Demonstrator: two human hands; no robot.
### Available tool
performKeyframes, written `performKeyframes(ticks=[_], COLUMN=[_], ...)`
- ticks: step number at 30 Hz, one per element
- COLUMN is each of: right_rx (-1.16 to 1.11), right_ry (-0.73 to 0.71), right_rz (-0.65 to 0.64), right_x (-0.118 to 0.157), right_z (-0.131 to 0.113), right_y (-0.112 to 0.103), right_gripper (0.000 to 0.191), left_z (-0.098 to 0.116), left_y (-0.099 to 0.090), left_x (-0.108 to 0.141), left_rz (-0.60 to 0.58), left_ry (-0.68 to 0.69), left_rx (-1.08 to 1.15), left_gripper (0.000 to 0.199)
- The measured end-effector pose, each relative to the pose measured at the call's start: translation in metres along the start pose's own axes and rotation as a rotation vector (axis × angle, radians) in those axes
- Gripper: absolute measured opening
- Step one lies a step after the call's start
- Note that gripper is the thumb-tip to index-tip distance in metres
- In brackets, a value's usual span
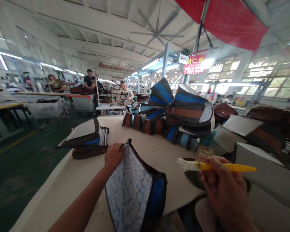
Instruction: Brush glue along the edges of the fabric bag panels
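We note the left hand point(113, 157) pinching the top edge of a fabric bag point(129, 187), narrow grip, speckled lining facing up, the bag lying on a cream table point(145, 153). The right hand point(223, 190) is closed around the yellow handle of a brush point(222, 167), its pale bristles pointing toward the bag but not touching it. Beyond lies a heap of striped blue and brown bags point(181, 111); a smaller stack of bags point(83, 140) sits to the left. A co-worker point(127, 91) sits further back, among rows of work tables.
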State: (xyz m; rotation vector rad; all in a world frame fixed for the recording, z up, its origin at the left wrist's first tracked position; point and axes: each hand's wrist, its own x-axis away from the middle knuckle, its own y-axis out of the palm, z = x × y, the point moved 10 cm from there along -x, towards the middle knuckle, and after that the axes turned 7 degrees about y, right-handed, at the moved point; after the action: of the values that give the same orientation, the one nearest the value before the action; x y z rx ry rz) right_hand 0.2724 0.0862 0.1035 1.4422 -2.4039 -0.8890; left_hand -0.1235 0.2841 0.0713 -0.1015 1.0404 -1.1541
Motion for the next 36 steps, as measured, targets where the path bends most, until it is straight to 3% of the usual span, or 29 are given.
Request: performKeyframes(ticks=[4, 7, 9, 12, 15, 18, 20, 21, 24, 28, 31, 36], right_rx=[-0.002, 0.021, 0.051, 0.068, 0.058, 0.072, 0.083, 0.086, 0.088, 0.202, 0.444, 0.879], right_ry=[0.091, 0.102, 0.122, 0.172, 0.25, 0.272, 0.249, 0.23, 0.145, -0.001, -0.094, -0.381], right_rz=[0.053, 0.047, 0.032, -0.012, -0.076, -0.147, -0.183, -0.2, -0.28, -0.463, -0.566, -0.54], right_x=[0.0, 0.0, 0.0, 0.006, 0.017, 0.032, 0.04, 0.042, 0.047, 0.053, 0.052, 0.038], right_z=[0.02, 0.024, 0.028, 0.039, 0.055, 0.063, 0.061, 0.058, 0.042, 0.03, 0.04, 0.027], right_y=[-0.019, -0.028, -0.031, -0.028, -0.013, 0.013, 0.032, 0.041, 0.07, 0.109, 0.134, 0.147], right_gripper=[0.03, 0.03, 0.027, 0.025, 0.029, 0.032, 0.034, 0.034, 0.034, 0.029, 0.029, 0.033], left_z=[-0.001, 0.014, 0.02, 0.013, 0.028, 0.054, 0.068, 0.076, 0.098, 0.118, 0.126, 0.128], left_y=[-0.012, -0.028, -0.037, -0.051, -0.062, -0.058, -0.048, -0.044, -0.035, -0.022, -0.016, -0.006], left_x=[0.039, 0.099, 0.148, 0.215, 0.245, 0.24, 0.226, 0.218, 0.194, 0.174, 0.167, 0.165], left_rz=[0.122, 0.144, 0.15, 0.177, 0.081, -0.044, -0.105, -0.118, -0.128, -0.166, -0.152, -0.198], left_ry=[-0.046, -0.035, -0.042, -0.162, -0.082, 0.0, -0.019, -0.023, -0.009, 0.008, 0.02, 0.005], left_rx=[0.037, 0.144, 0.43, 0.791, 0.586, 0.28, 0.294, 0.339, 0.444, 0.532, 0.573, 0.632], left_gripper=[0.05, 0.06, 0.068, 0.08, 0.077, 0.067, 0.032, 0.023, 0.029, 0.017, 0.012, 0.017])
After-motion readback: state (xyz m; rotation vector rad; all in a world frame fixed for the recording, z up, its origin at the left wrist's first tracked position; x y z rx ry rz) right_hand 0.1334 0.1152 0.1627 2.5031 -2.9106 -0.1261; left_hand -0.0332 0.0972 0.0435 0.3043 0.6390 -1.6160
